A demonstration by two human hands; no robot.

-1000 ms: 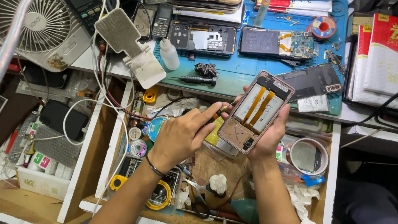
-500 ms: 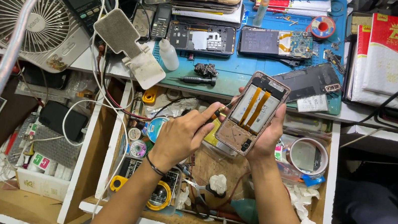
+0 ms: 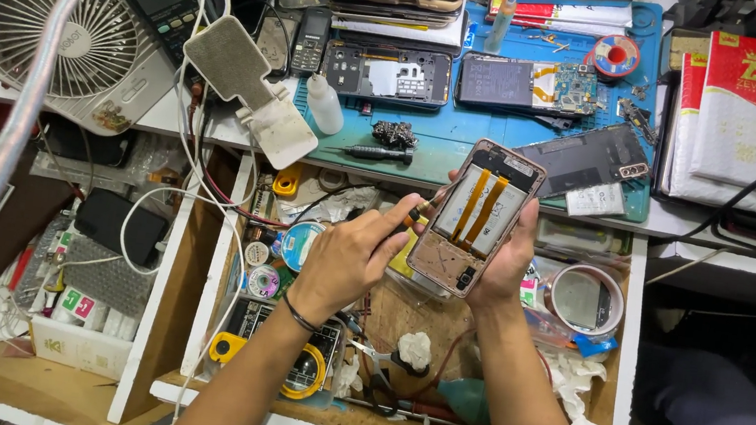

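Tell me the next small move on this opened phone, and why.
Probably ease the thin tool further along the phone edge. The left hand has its tip at the frame's left side, the right hand cradles the phone from behind, and the back is open with orange ribbon cables exposed.

Blue mat [image 3: 445,134], white fan [image 3: 54,33], orange-striped phone [image 3: 476,217]

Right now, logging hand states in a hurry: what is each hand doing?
Left hand: closed on a small tool, its tip at the opened phone.
Right hand: closed around that phone from behind.
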